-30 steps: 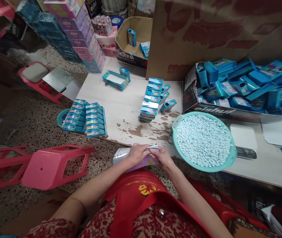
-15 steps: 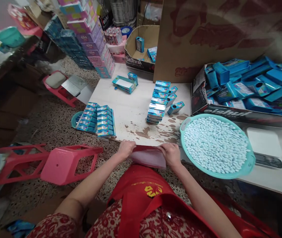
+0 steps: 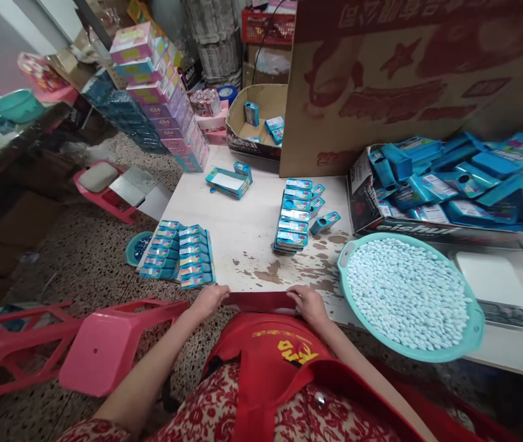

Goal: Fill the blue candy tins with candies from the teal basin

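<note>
1. The left hand (image 3: 210,299) is almost closed, with its thumb and fingers pinching one end of a dark red sheet (image 3: 259,301).
2. The right hand (image 3: 308,302) is curled up too and pinches the other end.
3. The dark red sheet goes straight across between the hands, by the near edge of the white surface (image 3: 247,224) and in front of the red apron (image 3: 266,350).
4. Just past the left hand are two rows of little blue boxes (image 3: 194,256).
5. Ahead of the right hand is a line of blue boxes (image 3: 293,215), with three loose blue boxes (image 3: 326,222) beside it.
6. To the right of the right hand is a light green bowl (image 3: 348,276) full of small white pellets (image 3: 406,291).
7. Farther ahead, between the hands, lies a blue tray (image 3: 227,183).
</note>
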`<state>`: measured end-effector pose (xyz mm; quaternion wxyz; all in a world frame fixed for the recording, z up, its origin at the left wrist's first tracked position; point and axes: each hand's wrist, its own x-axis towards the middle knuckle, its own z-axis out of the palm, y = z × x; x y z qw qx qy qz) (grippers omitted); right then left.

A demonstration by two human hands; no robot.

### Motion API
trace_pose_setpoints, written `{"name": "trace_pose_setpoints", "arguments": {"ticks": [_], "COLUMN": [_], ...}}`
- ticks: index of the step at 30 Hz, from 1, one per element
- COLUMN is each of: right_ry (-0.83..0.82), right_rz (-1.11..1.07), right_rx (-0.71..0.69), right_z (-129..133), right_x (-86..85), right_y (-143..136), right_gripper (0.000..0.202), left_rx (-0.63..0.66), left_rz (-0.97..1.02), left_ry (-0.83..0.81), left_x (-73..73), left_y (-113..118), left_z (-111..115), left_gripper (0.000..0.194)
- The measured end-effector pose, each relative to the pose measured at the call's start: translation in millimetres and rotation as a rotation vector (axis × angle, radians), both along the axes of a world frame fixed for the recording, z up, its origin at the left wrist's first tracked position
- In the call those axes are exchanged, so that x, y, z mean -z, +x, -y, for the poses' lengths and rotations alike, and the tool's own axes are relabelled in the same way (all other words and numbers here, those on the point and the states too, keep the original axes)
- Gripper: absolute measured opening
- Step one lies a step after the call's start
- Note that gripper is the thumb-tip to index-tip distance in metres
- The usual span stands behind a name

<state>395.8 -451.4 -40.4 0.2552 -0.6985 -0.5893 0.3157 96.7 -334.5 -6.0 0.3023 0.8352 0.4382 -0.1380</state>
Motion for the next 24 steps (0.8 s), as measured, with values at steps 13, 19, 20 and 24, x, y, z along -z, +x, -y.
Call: {"name": "trace_pose_setpoints", "arguments": {"ticks": [13, 19, 20, 24], "right_ry": [-0.076, -0.063, -0.042, 0.032], "right_rz": [-0.147, -0.001, 0.043, 0.209], "right_rx": [0.222, 0.197, 0.193, 0.094], "right_z": [-29, -19, -18, -14], "right_x": [10.6, 9.2, 6.6, -2.8], "right_y": [11, 11, 12, 16], "right_gripper": [0.024, 0.029, 0.03, 0.026], "left_rx": [0.194, 0.195, 0.195, 0.194], "left_rz": [0.111, 0.106, 0.105, 0.099], "left_ry": [0.046, -0.295, -0.298, -0.311], "left_x": [-22.3, 13.8, 18.0, 26.3], "left_y": [117, 185, 187, 187], "left_z": [-51, -21, -22, -29], "left_gripper": [0.034, 0.026, 0.026, 0.026]}}
